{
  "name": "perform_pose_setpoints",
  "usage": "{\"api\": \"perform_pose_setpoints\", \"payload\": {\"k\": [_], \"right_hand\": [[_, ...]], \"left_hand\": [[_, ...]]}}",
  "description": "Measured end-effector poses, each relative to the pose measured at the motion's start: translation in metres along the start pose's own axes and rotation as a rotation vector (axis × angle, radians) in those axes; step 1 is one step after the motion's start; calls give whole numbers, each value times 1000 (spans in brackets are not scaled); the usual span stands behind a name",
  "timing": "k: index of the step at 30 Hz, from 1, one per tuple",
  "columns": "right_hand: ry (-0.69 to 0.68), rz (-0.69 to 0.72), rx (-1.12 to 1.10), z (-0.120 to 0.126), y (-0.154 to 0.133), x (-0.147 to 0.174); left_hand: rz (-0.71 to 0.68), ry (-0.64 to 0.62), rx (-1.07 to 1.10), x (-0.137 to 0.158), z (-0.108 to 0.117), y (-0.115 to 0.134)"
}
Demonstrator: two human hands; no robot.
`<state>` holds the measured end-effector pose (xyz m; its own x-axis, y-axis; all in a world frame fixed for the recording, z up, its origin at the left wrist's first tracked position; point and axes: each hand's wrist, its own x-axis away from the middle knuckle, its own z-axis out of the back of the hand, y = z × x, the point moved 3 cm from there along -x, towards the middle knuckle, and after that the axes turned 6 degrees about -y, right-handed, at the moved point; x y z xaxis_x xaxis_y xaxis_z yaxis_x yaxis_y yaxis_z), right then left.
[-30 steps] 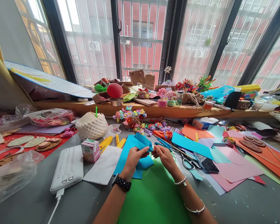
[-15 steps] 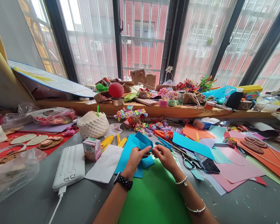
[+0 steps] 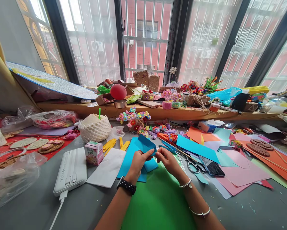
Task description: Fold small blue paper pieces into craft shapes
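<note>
A folded piece of blue paper (image 3: 145, 143) is held up over the table, pinched between the thumb and fingers of my left hand (image 3: 139, 163). My right hand (image 3: 167, 159) is closed at the paper's right corner, with thumb and fingertips pressed together there. Whether those fingertips grip the corner or only touch it is hard to see. More blue paper (image 3: 127, 164) lies beneath, partly covered by my left hand. A green sheet (image 3: 157, 201) is spread under both wrists.
Scissors (image 3: 193, 166) and a phone (image 3: 214, 167) lie right of my hands, near a blue strip (image 3: 197, 148) and pink paper (image 3: 241, 167). On the left are white paper (image 3: 106, 169), a small drink carton (image 3: 94, 153), a power bank (image 3: 71, 171) with cable and a net-wrapped coconut (image 3: 94, 128).
Both hands stay at the blue paper with almost the same grip. The whole view has shifted very slightly; nothing else visibly moved.
</note>
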<state>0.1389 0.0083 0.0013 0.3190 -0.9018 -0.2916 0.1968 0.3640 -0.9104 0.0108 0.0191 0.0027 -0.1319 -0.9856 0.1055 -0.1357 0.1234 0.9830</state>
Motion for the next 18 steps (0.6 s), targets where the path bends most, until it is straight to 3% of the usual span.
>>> {"api": "perform_pose_setpoints", "payload": {"k": [4, 9, 18], "right_hand": [[-27, -49, -43, 4, 1, 0], [75, -96, -76, 12, 7, -1], [129, -113, -192, 8, 6, 0]], "left_hand": [[-20, 8, -123, -1, 0, -2], [-81, -12, -316, -2, -1, -1], [-88, -54, -321, -2, -2, 0]]}}
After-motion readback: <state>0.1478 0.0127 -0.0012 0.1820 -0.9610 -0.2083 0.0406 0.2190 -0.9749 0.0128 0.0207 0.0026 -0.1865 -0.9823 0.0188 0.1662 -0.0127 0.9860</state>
